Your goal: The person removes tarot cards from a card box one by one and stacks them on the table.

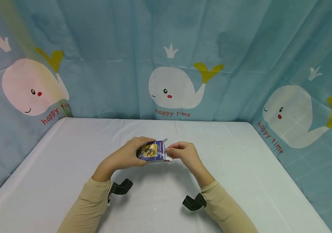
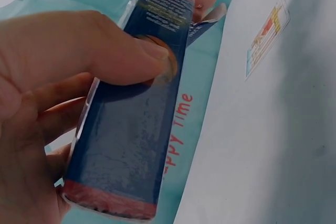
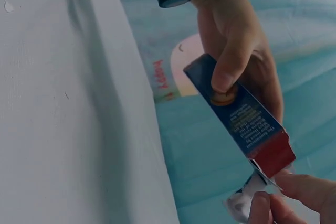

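A small blue card box (image 1: pixel 152 151) with a yellow picture on its front is held above the white table. My left hand (image 1: pixel 128 154) grips it across the body, and the thumb presses on its narrow blue side (image 2: pixel 126 124) in the left wrist view. At the open right end, flaps (image 3: pixel 247 195) stick out. There my right hand (image 1: pixel 185 154) pinches with thumb and forefinger; exactly what lies between those fingertips is hidden. The box's contents are barely visible.
A small printed card (image 2: pixel 268 38) lies flat on the white table (image 1: pixel 227 181) below the hands. A blue curtain (image 1: pixel 110 64) with whale prints hangs behind and at both sides. Black wrist mounts (image 1: pixel 122 187) jut inward from the sleeves.
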Available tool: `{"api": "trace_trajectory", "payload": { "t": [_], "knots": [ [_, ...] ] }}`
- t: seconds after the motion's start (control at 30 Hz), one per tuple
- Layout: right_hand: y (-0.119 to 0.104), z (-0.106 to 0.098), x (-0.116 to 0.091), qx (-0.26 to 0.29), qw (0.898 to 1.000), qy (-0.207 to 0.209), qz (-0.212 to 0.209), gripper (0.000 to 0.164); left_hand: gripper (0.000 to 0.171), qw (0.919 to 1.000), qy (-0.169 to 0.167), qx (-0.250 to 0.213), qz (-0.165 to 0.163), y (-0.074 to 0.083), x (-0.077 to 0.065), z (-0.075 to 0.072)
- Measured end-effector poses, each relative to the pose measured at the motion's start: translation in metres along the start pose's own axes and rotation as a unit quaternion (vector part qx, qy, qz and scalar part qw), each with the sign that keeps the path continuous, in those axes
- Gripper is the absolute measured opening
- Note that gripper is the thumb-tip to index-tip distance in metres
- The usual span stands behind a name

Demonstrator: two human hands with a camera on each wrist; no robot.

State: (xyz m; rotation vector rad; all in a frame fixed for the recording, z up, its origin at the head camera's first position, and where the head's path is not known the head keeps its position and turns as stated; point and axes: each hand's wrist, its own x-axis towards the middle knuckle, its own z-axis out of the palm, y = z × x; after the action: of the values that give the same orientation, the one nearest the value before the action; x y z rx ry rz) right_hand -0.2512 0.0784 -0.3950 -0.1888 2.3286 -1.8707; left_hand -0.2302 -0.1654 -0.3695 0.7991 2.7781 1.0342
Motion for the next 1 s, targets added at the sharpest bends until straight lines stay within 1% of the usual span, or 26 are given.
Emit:
{"api": "trace_trajectory", "payload": {
  "t": [0.1,0.27,0.47,0.73,0.9,1.0],
  "knots": [
    [0.002,0.004,0.001,-0.015,1.000,0.013,-0.002,0.020,0.075,0.9999,0.006,0.002,0.014,0.000,0.001,0.001],
    [0.005,0.008,0.001,-0.019,0.999,0.035,-0.001,0.024,0.075,0.9998,0.012,0.004,0.018,-0.001,0.002,0.004],
    [0.007,0.010,0.000,-0.007,0.999,0.043,-0.010,0.022,0.075,0.9998,0.013,0.008,0.013,-0.001,0.002,0.004],
    [0.007,0.012,0.000,0.015,0.998,0.054,-0.012,0.019,0.075,0.9999,0.008,0.009,0.011,0.000,0.002,0.004],
    [0.009,0.015,0.001,0.005,0.998,0.063,-0.018,0.020,0.076,0.9999,0.007,0.012,0.010,0.000,0.002,0.005],
    [0.008,0.016,0.001,-0.007,0.998,0.068,-0.012,0.019,0.076,0.9998,0.007,0.015,0.011,-0.001,0.002,0.006]
  ]
}}
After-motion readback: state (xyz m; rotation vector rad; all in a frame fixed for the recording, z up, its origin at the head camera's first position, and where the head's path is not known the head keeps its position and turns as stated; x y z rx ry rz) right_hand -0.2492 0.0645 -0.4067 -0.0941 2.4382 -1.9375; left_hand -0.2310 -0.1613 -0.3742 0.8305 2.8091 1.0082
